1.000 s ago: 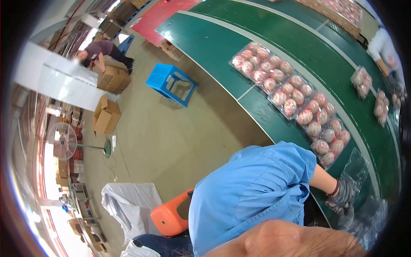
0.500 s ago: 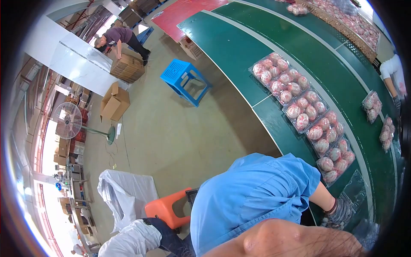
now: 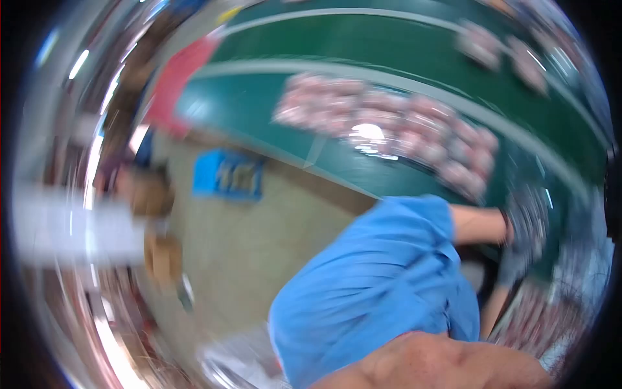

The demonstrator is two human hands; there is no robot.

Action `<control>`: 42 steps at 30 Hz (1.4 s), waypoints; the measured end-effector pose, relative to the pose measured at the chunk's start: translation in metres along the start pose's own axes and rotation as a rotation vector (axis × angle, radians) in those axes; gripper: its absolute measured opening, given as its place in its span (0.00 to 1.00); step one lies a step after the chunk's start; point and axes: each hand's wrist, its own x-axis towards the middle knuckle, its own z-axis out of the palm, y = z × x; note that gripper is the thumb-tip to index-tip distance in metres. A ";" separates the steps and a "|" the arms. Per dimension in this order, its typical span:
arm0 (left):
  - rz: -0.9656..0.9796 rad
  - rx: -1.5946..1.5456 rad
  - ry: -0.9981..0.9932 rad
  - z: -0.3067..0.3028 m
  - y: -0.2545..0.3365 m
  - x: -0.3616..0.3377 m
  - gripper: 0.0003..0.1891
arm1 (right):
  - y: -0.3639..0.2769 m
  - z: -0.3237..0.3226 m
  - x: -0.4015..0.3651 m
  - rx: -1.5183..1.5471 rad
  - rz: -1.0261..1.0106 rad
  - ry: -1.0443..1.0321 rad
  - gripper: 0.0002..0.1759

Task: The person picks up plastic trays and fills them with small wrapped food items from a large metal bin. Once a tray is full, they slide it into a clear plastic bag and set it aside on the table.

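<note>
Picture heavily motion-blurred. Left hand, in grey knit glove, reaches out from blue short sleeve over near edge of green belt table; blur hides whether it grips anything. Right hand, also gloved, sits just below left hand, forearm rising from lower right; cannot tell its grip either. Row of clear plastic trays of pink round fruit lies along table, near end just beside left hand. Blue plastic stool stands on floor, well apart.

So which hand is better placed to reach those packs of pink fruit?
Left, probably: the gloved left hand lies beside the end of the row of clear packs of pink fruit; the right hand sits lower, farther off.
</note>
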 end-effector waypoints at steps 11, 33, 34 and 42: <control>0.083 -0.050 -0.301 0.032 0.029 0.016 0.32 | 0.187 -0.191 -0.170 -0.082 0.599 0.558 0.25; -0.030 -0.169 -0.364 0.003 0.027 0.003 0.27 | 0.317 -0.213 -0.222 1.243 0.787 0.932 0.26; -0.013 -0.162 -0.355 0.002 0.028 0.004 0.28 | 0.266 -0.215 -0.218 1.421 0.657 1.015 0.24; 0.064 -0.154 -0.302 0.004 0.024 0.002 0.25 | 0.161 -0.162 -0.167 1.818 0.330 0.606 0.25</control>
